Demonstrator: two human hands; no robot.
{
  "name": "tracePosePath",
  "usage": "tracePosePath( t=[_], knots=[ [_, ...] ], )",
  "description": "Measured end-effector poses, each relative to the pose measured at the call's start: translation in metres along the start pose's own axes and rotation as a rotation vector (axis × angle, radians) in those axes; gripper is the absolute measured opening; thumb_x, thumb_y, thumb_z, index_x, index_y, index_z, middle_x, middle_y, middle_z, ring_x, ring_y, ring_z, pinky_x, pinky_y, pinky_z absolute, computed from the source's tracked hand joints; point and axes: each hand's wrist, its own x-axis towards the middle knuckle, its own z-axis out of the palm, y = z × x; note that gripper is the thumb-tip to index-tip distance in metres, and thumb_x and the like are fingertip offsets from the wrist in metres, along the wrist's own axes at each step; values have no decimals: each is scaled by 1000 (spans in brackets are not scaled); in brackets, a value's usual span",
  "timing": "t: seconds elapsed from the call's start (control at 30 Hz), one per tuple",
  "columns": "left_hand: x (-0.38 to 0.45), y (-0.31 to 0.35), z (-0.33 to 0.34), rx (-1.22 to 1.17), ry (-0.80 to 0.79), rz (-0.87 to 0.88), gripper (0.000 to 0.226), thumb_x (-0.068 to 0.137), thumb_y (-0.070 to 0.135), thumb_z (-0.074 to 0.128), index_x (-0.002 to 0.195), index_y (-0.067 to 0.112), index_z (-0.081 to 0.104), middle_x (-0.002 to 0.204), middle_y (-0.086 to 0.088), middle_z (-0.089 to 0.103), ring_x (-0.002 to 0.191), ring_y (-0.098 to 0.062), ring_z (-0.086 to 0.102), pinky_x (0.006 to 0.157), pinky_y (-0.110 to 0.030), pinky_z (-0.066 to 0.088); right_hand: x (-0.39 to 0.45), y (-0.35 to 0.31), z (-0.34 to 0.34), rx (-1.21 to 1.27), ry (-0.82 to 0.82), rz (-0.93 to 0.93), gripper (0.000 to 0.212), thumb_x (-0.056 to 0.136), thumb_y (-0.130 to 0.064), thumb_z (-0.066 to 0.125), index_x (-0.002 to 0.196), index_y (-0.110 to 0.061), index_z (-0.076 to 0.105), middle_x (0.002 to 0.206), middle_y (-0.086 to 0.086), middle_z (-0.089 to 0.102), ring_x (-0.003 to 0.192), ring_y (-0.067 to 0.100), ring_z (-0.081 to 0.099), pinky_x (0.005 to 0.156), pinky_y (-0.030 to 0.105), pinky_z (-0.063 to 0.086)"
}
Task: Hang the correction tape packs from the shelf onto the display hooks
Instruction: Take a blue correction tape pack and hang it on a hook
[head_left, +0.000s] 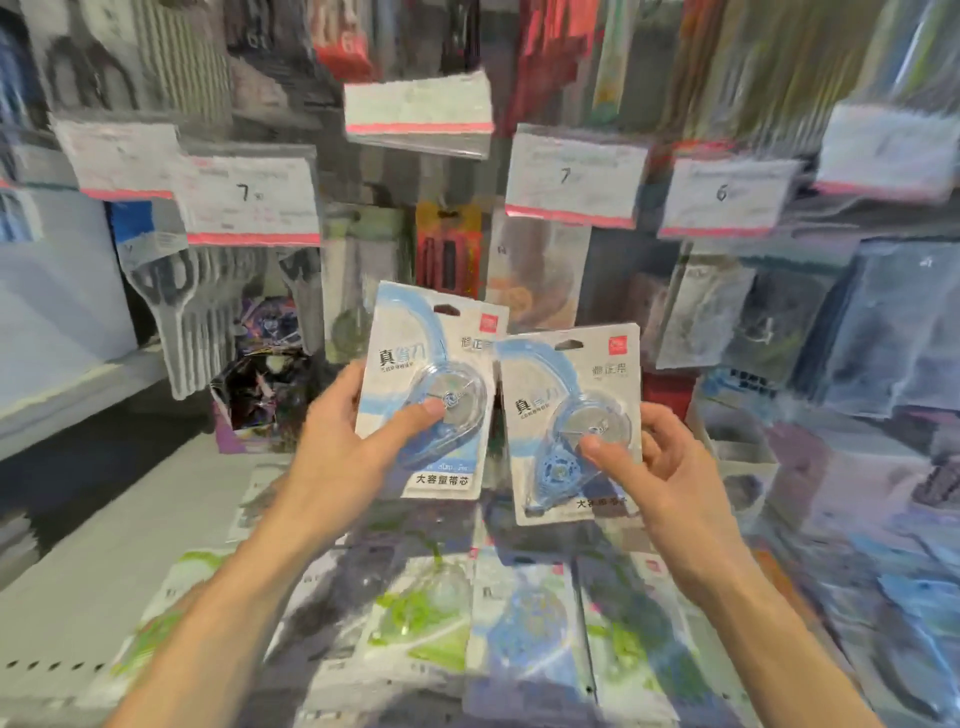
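Hands, two, both raised in front of the display wall, each holding one blue correction tape pack upright. Our left hand grips the left pack by its left edge, thumb pressed on the clear blister over the tape wheel, fingers behind the card. Our right hand pinches the right pack near its right edge, thumb on the blister, fingers curled behind. The two packs stand side by side, the right one's upper left corner just touching or overlapping the left one; we cannot tell which. Both cards tilt slightly, hang holes at the top, not on any hook.

Shelf, white, near and below: more correction tape packs lying flat in overlapping rows, some blue, some green, blurred.

Display wall, far: price tags with pink lower edges, several marked 7, one marked 6. Hanging goods behind them, blurred; scissors in clear packs at the left, an orange-backed pack at the centre.
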Motion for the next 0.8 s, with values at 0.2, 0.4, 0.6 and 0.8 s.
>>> tracePosePath(
  t=[0.2, 0.4, 0.6, 0.8],
  knots=[
    [12, 26, 34, 82, 52, 37, 29, 76, 37, 83, 102, 40, 71, 105, 14, 79, 94, -7, 76, 72, -17, 56, 20, -8, -40, -34, 50, -64, 47, 72, -40, 81, 113, -21, 66, 104, -2, 80, 96, 15, 77, 80, 33, 62],
    [29, 44, 49, 143, 45, 82, 28, 89, 24, 79, 111, 37, 68, 107, 21, 77, 98, -1, 74, 75, -10, 53, 39, -7, -54, -105, 45, -99, 32, 85, -37, 81, 111, -33, 63, 102, -19, 77, 91, 2, 75, 76, 28, 59],
    [35, 50, 48, 123, 42, 106, 28, 86, 29, 80, 110, 39, 69, 108, 17, 78, 99, -6, 75, 78, -18, 57, 51, -3, -56, -142, 21, -109, 27, 89, -38, 77, 110, -40, 60, 102, -32, 71, 91, -6, 71, 68, 16, 55],
    [32, 66, 46, 101, 37, 172, 29, 73, 47, 78, 101, 51, 70, 108, 12, 79, 97, -14, 76, 83, -37, 61, 67, -9, -34, -110, 6, -145, 23, 89, -26, 80, 101, -35, 62, 94, -27, 73, 82, -5, 71, 62, 10, 52]
  ],
)
